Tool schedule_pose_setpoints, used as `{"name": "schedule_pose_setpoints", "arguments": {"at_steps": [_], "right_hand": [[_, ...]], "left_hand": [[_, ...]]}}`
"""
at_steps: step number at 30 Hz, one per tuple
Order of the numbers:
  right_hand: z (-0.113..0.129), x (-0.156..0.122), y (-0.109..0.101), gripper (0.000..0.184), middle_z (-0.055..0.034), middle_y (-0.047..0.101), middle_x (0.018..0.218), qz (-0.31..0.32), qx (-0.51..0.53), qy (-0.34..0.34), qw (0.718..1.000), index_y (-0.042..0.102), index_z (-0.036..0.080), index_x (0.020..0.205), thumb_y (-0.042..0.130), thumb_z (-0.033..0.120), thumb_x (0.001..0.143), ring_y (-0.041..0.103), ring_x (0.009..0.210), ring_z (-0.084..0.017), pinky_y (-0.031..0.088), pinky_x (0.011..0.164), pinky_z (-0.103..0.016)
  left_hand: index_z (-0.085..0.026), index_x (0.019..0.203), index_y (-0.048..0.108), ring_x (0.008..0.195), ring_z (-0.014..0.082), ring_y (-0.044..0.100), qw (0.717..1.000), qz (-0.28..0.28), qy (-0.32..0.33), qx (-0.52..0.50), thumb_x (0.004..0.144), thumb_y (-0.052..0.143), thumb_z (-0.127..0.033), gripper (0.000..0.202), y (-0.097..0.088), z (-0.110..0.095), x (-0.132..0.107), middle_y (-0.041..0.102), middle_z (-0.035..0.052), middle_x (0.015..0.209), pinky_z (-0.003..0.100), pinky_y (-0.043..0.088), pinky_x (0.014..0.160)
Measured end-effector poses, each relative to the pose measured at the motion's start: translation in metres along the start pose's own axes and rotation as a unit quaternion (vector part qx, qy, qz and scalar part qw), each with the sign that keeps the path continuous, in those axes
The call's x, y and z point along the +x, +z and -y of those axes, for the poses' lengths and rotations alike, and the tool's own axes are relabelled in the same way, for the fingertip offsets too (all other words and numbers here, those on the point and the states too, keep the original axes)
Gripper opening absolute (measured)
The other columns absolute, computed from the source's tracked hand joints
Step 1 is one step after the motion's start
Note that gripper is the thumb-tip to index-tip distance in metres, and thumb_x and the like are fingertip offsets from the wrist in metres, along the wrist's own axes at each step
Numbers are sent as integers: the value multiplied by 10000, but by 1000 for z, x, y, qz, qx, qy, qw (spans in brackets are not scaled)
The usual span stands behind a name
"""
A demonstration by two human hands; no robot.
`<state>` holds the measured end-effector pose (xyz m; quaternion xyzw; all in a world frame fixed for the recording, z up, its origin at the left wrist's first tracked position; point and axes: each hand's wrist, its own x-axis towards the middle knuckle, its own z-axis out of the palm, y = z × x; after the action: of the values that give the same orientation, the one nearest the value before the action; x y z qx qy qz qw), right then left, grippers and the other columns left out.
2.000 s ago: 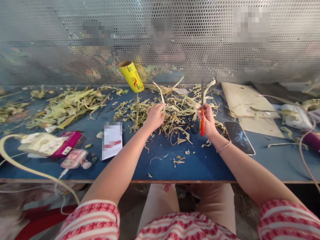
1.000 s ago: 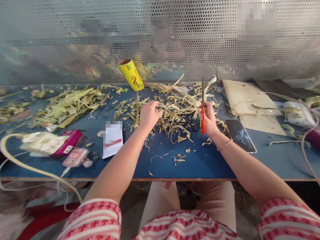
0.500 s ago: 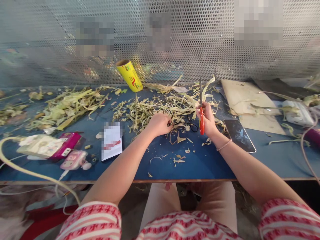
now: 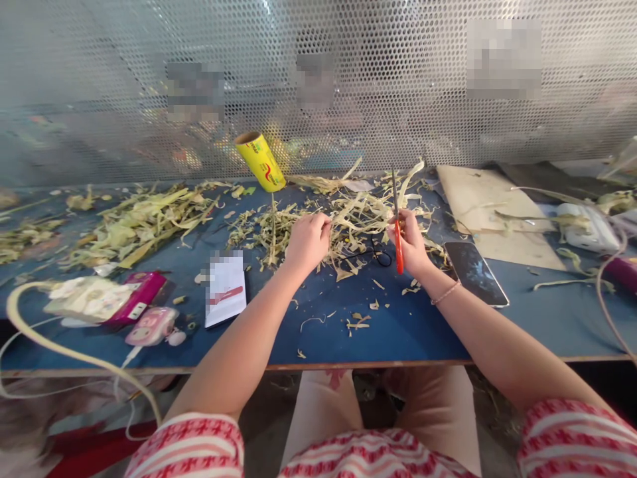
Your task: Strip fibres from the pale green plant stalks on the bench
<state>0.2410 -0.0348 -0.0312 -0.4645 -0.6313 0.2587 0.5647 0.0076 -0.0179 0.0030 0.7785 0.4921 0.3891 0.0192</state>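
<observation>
My right hand (image 4: pixel 412 242) is closed on red-handled scissors (image 4: pixel 397 226), held upright with the blades pointing up and away from me. My left hand (image 4: pixel 307 240) is closed, pinching dry yellowish leaf strips in the heap (image 4: pixel 348 219) spread over the blue table (image 4: pixel 398 325). Both hands hover just above the middle of that heap, about a hand's width apart. A thin black loop, perhaps a second pair of scissors (image 4: pixel 375 252), lies on the table between them.
A yellow roll (image 4: pixel 260 161) leans against the perforated metal screen (image 4: pixel 99 79). Greener strips (image 4: pixel 134 216) lie far left. A phone (image 4: pixel 475 272) and a board (image 4: pixel 490 209) lie right. A notebook (image 4: pixel 225 287), pink gadgets (image 4: pixel 144 309) and a white cable (image 4: pixel 60 335) sit left.
My left hand dipped toward the near edge of the heap, then rose back to its middle with strips pinched. The right hand kept the scissors upright, barely shifting.
</observation>
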Motion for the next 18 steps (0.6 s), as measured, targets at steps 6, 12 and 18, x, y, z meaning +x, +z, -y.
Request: {"name": "schedule_pose_setpoints", "arguments": {"at_steps": [6, 12, 18], "right_hand": [[-2, -4, -2, 487, -63, 551, 1060, 24, -60, -38, 997, 432, 268, 1209, 585, 495, 807, 538, 908, -224, 480, 846, -451], [-4, -6, 0, 485, -78, 540, 1075, 47, -95, -71, 992, 414, 259, 1234, 590, 424, 814, 547, 931, -239, 486, 850, -484], [5, -6, 1, 462, -109, 537, 1067, 56, -153, -141, 977, 437, 235, 1224, 597, 383, 816, 538, 957, -260, 486, 862, -487]], "left_hand": [[-184, 784, 550, 647, 115, 584, 901, 26, -155, -404, 816, 605, -241, 85, 6, -7, 1, 650, 17, 748, 259, 451, 671], [-157, 741, 551, 486, 36, 404, 750, 53, -216, -623, 780, 647, -187, 108, 12, -15, -1, 573, -22, 631, 176, 306, 487], [-137, 691, 570, 444, 26, 342, 695, 90, -243, -671, 794, 644, -206, 144, 13, -22, -3, 503, -28, 566, 172, 271, 449]]}}
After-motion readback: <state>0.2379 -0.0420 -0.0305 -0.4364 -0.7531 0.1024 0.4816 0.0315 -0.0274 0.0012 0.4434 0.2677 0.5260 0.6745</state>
